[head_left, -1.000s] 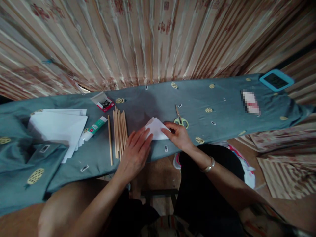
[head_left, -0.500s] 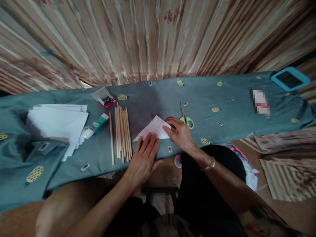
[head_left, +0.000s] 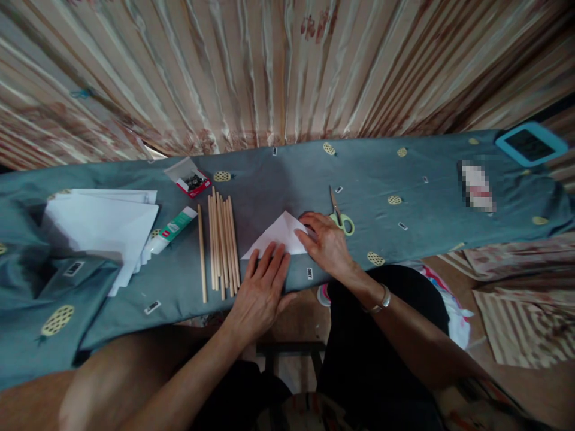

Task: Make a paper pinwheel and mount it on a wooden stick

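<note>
A folded white sheet of paper point(head_left: 284, 232), triangular with its peak pointing away from me, lies on the cloth-covered table. My left hand point(head_left: 261, 284) rests flat, fingers stretched out, their tips on the paper's near left edge. At the right corner, my right hand point(head_left: 327, 245) has its thumb and curled fingers closed on the paper. What is under those fingers is partly hidden. Just beyond the right hand lie scissors point(head_left: 344, 223) with pale green handles. Left of the paper, several wooden sticks point(head_left: 222, 245) lie side by side, with one stick point(head_left: 202, 257) a little apart.
A green-and-white tube point(head_left: 174, 229) lies left of the sticks, near a stack of white paper point(head_left: 99, 221). Behind it stands an open red box point(head_left: 194, 182) of small dark pieces. A blue-framed tablet point(head_left: 532, 145) and a blurred-out object point(head_left: 477, 187) lie far right. Curtains point(head_left: 269, 72) hang behind.
Both hands keep almost the same place on the paper. The view has shifted very slightly; the things on the table look unmoved.
</note>
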Action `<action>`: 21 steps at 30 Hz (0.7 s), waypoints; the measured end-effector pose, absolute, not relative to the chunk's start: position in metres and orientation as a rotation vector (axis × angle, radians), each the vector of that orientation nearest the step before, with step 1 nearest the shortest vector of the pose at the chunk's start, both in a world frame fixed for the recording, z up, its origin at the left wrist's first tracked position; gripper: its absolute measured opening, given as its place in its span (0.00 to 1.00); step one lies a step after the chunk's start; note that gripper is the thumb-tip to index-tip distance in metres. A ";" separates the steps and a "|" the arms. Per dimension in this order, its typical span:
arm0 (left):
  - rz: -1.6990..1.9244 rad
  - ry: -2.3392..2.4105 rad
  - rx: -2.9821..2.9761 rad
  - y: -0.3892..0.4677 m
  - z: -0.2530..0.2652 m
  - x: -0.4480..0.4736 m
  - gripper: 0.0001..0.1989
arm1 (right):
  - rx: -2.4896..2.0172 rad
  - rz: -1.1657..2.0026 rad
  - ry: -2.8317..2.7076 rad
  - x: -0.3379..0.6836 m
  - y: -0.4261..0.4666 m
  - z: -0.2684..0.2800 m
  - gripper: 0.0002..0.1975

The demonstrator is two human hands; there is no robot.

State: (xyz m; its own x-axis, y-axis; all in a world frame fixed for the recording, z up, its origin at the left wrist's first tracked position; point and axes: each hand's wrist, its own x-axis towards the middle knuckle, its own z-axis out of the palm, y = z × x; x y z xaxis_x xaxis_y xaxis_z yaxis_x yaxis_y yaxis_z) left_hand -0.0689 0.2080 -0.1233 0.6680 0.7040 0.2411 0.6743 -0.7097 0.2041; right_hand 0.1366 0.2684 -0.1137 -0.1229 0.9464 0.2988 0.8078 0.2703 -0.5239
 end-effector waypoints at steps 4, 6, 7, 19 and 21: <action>0.462 1.150 2.795 0.208 -0.123 -0.068 0.34 | -1.577 0.290 -1.967 0.136 0.269 -0.115 0.11; 0.450 1.153 2.799 0.208 -0.124 -0.068 0.34 | -1.574 0.283 -1.968 0.136 0.269 -0.116 0.11; 0.440 1.156 2.800 0.209 -0.124 -0.068 0.33 | -1.570 0.279 -1.973 0.137 0.269 -0.116 0.11; 0.409 1.172 2.773 0.209 -0.124 -0.068 0.34 | -1.569 0.207 -2.075 0.135 0.266 -0.114 0.13; 0.419 1.171 2.765 0.209 -0.124 -0.068 0.34 | -1.574 0.212 -2.076 0.134 0.264 -0.113 0.14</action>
State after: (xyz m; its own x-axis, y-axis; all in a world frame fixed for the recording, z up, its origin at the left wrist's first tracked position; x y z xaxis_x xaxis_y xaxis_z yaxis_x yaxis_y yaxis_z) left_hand -0.0675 0.2090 -0.1241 0.6645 0.7176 0.2088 0.6873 -0.6965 0.2063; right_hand 0.1340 0.2637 -0.1130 -0.1879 0.9324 0.3087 0.8507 0.3116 -0.4233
